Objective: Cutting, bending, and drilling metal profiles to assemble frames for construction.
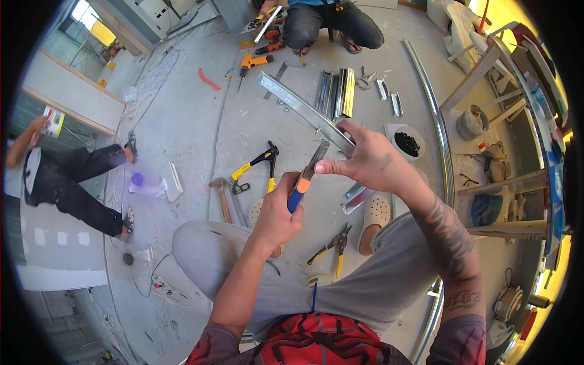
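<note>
My left hand (277, 213) is closed around a hand tool with a blue-and-orange handle (297, 193) and a dark metal end (317, 155). Whether that end is jaws or a blade, I cannot tell. In my right hand (376, 159) is a galvanized metal channel (298, 109), gripped near its close end and slanting away to the upper left. My right thumb reaches the tool's metal part. Below my hands, tin snips with yellow-and-black handles (334, 248) lie on the floor. Left of them are a yellow-and-black hand riveter (263, 161) and a wooden-handled hammer (222, 199).
Cut channels (336, 92) lie ahead, near an orange drill (250, 62). A white bucket (406, 157) holds small black pieces. A long metal track (433, 100) runs along the right, beside a wooden bench (505, 234). One person crouches ahead (331, 27); another is at left (73, 179).
</note>
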Tool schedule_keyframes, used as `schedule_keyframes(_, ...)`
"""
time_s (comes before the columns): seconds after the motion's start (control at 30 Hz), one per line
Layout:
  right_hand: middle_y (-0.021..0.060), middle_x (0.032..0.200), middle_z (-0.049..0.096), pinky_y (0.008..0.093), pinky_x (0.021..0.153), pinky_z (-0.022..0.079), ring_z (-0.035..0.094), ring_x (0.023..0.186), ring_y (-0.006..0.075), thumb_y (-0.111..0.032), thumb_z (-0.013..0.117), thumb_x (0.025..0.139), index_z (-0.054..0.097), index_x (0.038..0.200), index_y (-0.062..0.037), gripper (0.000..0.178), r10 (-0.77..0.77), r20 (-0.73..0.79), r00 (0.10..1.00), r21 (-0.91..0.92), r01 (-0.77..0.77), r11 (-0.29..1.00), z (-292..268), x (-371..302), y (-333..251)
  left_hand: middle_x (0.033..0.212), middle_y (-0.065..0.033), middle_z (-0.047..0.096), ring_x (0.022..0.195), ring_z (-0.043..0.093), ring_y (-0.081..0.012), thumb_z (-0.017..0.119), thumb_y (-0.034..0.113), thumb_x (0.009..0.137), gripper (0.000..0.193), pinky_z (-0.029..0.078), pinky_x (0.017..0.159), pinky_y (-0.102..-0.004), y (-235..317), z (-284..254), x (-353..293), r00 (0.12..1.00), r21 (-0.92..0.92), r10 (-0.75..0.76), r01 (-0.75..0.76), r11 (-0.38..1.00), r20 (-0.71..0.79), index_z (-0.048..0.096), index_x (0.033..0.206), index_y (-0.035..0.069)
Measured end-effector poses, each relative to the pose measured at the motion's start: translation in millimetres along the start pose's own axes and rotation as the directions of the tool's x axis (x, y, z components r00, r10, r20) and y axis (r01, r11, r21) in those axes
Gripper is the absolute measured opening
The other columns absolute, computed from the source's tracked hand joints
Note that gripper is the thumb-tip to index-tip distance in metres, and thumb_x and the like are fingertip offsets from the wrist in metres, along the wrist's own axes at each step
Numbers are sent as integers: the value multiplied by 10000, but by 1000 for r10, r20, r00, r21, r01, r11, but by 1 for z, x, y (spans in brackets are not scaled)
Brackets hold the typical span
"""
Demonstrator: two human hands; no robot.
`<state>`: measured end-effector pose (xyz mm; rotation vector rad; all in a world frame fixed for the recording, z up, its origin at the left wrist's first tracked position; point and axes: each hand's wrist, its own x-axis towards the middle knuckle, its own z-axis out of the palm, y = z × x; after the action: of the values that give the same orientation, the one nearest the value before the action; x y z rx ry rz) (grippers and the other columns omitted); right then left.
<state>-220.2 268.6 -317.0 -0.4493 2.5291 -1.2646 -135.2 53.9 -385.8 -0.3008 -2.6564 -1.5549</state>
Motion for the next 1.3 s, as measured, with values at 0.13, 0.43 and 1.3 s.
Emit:
schedule_keyframes(0.13,103,717,578,368,655,483,565,677,215,-575,863,709,593,1208,20,822,-99,-107,989,-108,88,990,2,-1,0,854,-113,630,762,661,-224,484,-47,847,379,523,739,-331,4,-5,-1,997,7,-61,61,998,50,525,1218,16)
schedule_keyframes(0.43,137,671,592,384,643,515,628,644,257,-585,873,680,611,1094,35,791,-136,-84,987,-17,135,991,0,-1,4,1059,-180,665,952,698,-360,463,-76,795,523,537,861,-434,4,-7,-3,999,-53,40,-40,998,0,470,1305,37)
schedule_keyframes(1.3,169,851,647,383,744,521,656,791,275,-570,916,619,569,1275,49,966,-19,-58,998,-80,14,997,-2,0,-6,1008,-166,683,940,709,-294,450,-85,815,533,540,848,-368,19,-8,-2,987,66,-150,145,987,63,478,1337,18)
